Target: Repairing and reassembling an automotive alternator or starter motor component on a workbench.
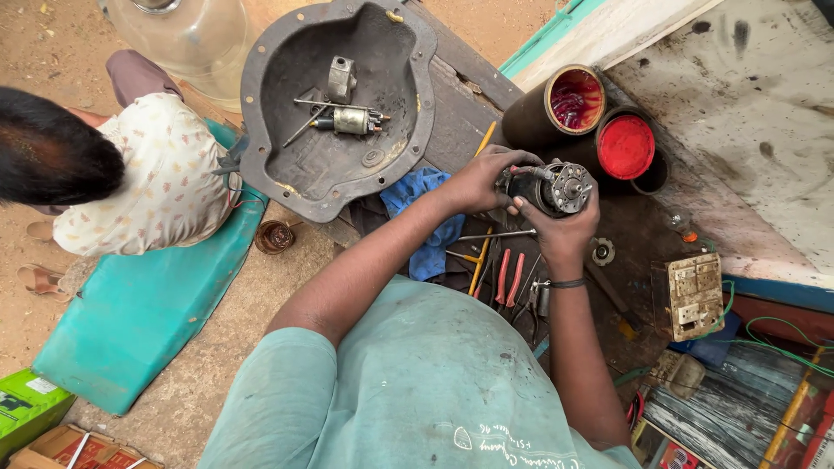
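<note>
Boxes and tins around the workbench

A green carton with a pale label (26, 406) lies at the lower left edge on the sandy ground, and just below it a brown cardboard box with red print (74, 450) is cut off by the frame. At the upper right stand two dark round tins, one open with a red inside (573, 100), the other showing a red disc on top (625, 146). A red printed pack (682, 456) shows at the bottom right.
</note>
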